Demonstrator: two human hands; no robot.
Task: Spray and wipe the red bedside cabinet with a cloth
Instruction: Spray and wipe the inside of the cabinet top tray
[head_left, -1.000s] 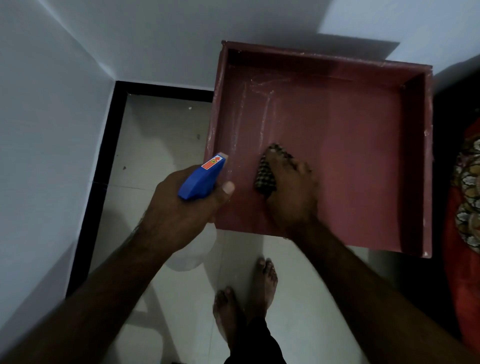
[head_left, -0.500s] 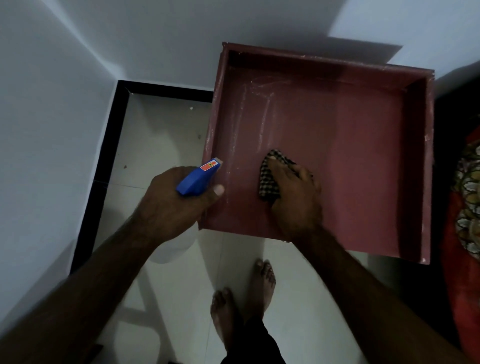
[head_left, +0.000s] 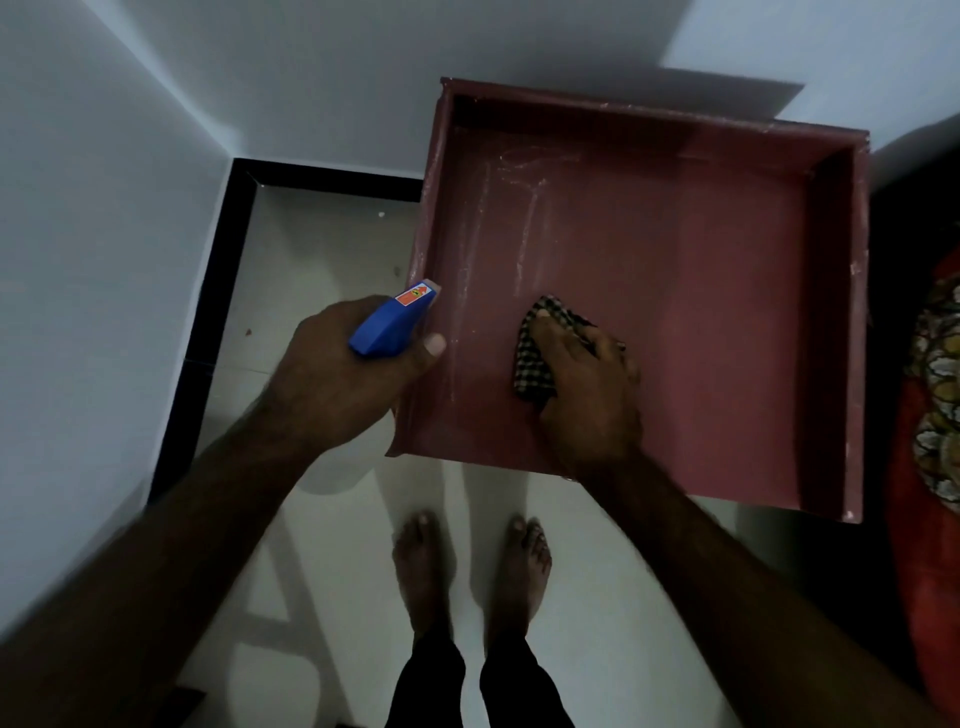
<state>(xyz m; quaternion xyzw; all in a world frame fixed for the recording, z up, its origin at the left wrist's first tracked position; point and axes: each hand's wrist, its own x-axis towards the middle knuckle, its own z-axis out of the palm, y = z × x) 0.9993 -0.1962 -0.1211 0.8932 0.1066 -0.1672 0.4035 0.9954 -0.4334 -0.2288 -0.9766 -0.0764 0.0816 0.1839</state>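
The red bedside cabinet (head_left: 675, 291) fills the upper middle, its top a shallow tray with raised rims and pale streaks near the left side. My right hand (head_left: 587, 384) presses a black-and-white checked cloth (head_left: 532, 364) flat on the top, near the front left. My left hand (head_left: 343, 379) grips a spray bottle with a blue head (head_left: 395, 327) beside the cabinet's left rim, nozzle pointing up and right. The bottle's pale body shows faintly below my hand.
White walls meet in a corner at the upper left, with a black skirting (head_left: 208, 312) along the pale tiled floor. My bare feet (head_left: 467, 577) stand in front of the cabinet. A red patterned fabric (head_left: 935, 415) lies at the right edge.
My right hand and the cloth have slid slightly to the right and back across the top. My left hand with the bottle has drifted a little left and down.
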